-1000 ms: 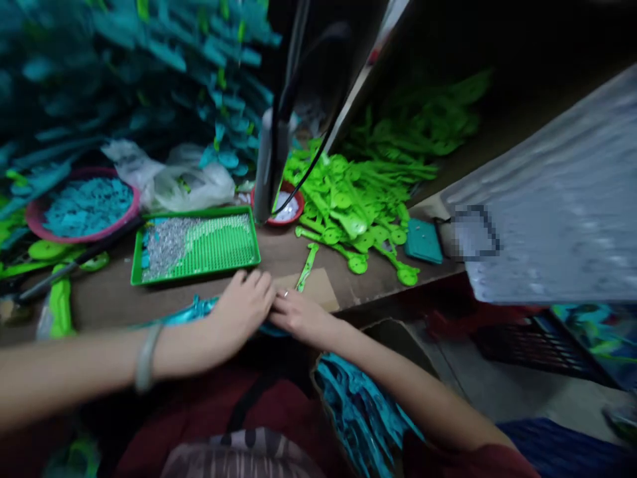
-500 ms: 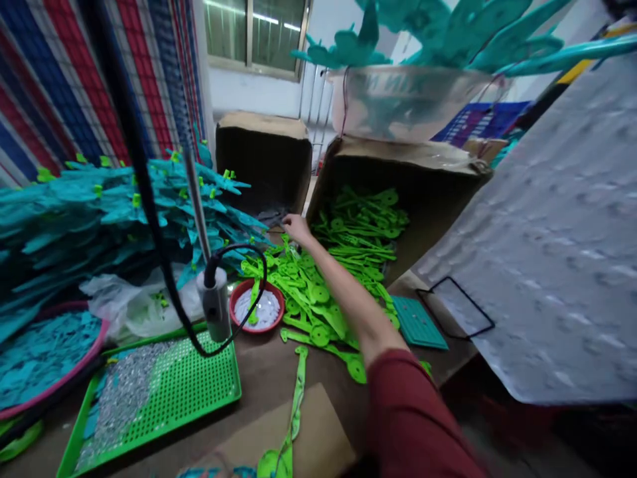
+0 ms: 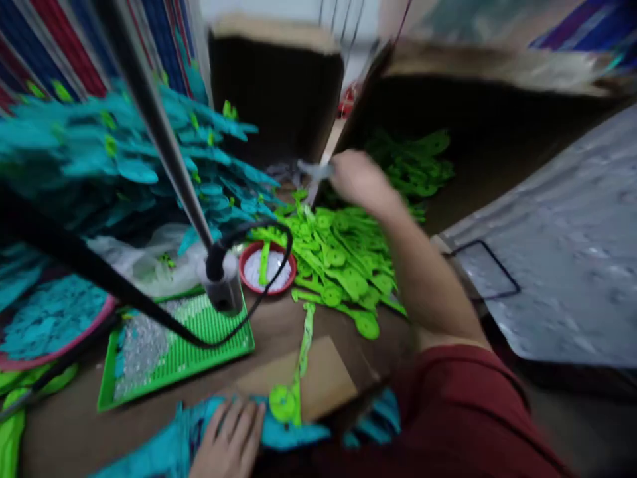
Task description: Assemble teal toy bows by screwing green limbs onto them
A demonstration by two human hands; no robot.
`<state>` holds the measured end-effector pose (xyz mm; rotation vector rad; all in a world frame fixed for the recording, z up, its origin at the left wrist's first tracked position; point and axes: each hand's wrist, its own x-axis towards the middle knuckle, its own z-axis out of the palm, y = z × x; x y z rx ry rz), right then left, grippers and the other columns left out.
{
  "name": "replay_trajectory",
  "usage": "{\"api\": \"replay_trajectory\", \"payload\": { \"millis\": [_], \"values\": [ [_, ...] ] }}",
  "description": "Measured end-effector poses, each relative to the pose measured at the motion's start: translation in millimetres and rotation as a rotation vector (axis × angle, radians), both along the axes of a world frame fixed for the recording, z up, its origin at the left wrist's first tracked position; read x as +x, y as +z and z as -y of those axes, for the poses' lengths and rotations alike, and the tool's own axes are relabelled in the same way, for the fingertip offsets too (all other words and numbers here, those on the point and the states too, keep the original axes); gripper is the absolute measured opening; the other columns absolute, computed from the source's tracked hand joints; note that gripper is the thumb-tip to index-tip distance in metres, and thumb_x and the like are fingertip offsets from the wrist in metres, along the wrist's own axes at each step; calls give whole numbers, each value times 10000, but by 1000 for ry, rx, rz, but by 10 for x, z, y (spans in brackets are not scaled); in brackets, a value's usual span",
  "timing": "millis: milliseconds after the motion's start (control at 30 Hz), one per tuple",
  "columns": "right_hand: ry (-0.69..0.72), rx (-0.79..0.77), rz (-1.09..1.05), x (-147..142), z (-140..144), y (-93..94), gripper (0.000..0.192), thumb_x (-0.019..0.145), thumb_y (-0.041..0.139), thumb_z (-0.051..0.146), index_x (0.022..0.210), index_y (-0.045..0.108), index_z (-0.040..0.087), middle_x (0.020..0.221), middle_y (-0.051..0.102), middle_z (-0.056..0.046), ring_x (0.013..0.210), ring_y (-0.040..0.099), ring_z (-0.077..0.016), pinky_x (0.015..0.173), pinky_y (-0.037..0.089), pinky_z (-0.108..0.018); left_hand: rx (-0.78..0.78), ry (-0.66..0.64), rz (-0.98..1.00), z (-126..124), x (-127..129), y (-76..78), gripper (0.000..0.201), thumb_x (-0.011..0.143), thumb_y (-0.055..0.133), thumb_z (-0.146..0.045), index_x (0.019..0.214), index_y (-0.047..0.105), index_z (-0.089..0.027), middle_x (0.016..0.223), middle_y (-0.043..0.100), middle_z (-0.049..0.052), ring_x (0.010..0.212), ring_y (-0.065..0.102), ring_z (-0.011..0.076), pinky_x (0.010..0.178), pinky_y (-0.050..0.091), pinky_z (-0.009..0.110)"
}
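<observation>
My right hand (image 3: 359,179) is stretched out over the pile of bright green plastic parts (image 3: 338,255) and is closed on a small grey object (image 3: 312,171), blurred by motion. My left hand (image 3: 229,441) lies flat at the table's near edge on a teal plastic part (image 3: 283,437). A single long green part (image 3: 298,368) lies across a piece of cardboard (image 3: 323,375) just beside that hand.
A green tray (image 3: 174,358) holds small clear pieces. Behind it stand a small red bowl (image 3: 266,269), a hanging tool with a black cable (image 3: 221,279), and a heap of teal parts (image 3: 99,159). Two open cardboard boxes (image 3: 279,79) lie at the back. A pink basin (image 3: 44,318) sits at left.
One second ago both hands worked together at the near edge. My right arm then reached to the far side of the green pile and now lifts back slightly with the grey object; the view tilted down.
</observation>
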<state>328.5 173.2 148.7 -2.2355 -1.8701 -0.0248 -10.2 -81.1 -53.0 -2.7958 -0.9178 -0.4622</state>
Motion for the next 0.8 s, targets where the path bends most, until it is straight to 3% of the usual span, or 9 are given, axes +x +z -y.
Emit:
{"api": "replay_trajectory", "payload": {
  "millis": [67, 100, 167, 233, 300, 400, 467, 667, 800],
  "values": [
    [15, 34, -3, 167, 822, -99, 457, 966, 395, 329, 1318, 581, 105, 1184, 660, -104, 1148, 615, -295, 913, 437, -442, -105, 24, -8, 29, -4, 136, 346, 905, 514, -228, 1201, 693, -230, 1195, 699, 76, 1086, 628, 256, 938, 477, 397],
    [66, 141, -131, 201, 1266, -192, 429, 947, 471, 371, 1314, 594, 188, 999, 699, -73, 920, 680, -232, 784, 480, -412, -136, 9, 5, 19, 7, 200, 341, 930, 493, -226, 1214, 679, -192, 1214, 686, 103, 1099, 622, 267, 945, 463, 410],
    [67, 127, -389, 175, 2114, -483, 407, 934, 537, 373, 1337, 570, 325, 847, 660, -35, 540, 568, -125, 528, 455, -323, -182, -10, 75, -21, 59, 294, 330, 964, 484, -245, 1234, 649, -152, 1229, 672, 131, 1129, 608, 281, 985, 434, 427],
    [43, 31, -465, 75, 2773, -917, 376, 958, 490, 303, 1322, 582, 324, 770, 633, -35, 504, 522, -132, 485, 453, -312, -221, -30, 130, -46, 143, 332, 343, 975, 492, -268, 1259, 617, -122, 1266, 647, 156, 1171, 589, 300, 1012, 417, 444],
    [99, -12, -424, -38, 3148, -1406, 385, 975, 443, 256, 1341, 561, 273, 781, 609, -37, 605, 574, -160, 563, 509, -323, -272, -48, 143, -44, 245, 317, 374, 977, 497, -299, 1277, 594, -96, 1321, 608, 181, 1224, 558, 324, 1020, 415, 460],
    [145, 25, -170, -194, 3228, -1946, 380, 965, 463, 273, 1328, 557, 212, 972, 601, -108, 837, 607, -225, 685, 547, -367, -350, -83, 138, -29, 381, 239, 413, 976, 500, -354, 1266, 591, -74, 1327, 598, 198, 1224, 558, 336, 1001, 440, 479],
    [142, 66, 12, -269, 3096, -2080, 365, 944, 503, 299, 1282, 575, 183, 1086, 582, -160, 953, 573, -275, 762, 544, -420, -386, -94, 139, -28, 427, 196, 445, 966, 519, -401, 1251, 595, -68, 1292, 617, 199, 1169, 586, 336, 975, 462, 488],
    [135, -139, 79, -304, 2722, -1856, 432, 831, 538, 182, 1236, 531, 32, 937, 627, -207, 880, 580, -320, 744, 513, -426, -513, -47, 192, -32, 405, 204, 507, 928, 578, -465, 1277, 547, -99, 1261, 622, 172, 1131, 588, 303, 974, 470, 483],
    [88, -54, -351, -302, 2816, -1655, 365, 837, 527, 213, 1197, 530, 147, 904, 632, -104, 760, 582, -233, 702, 511, -359, -563, -30, 233, -25, 384, 187, 457, 901, 635, -433, 1230, 564, -125, 1247, 633, 153, 1133, 591, 285, 980, 466, 464]
  ]
}}
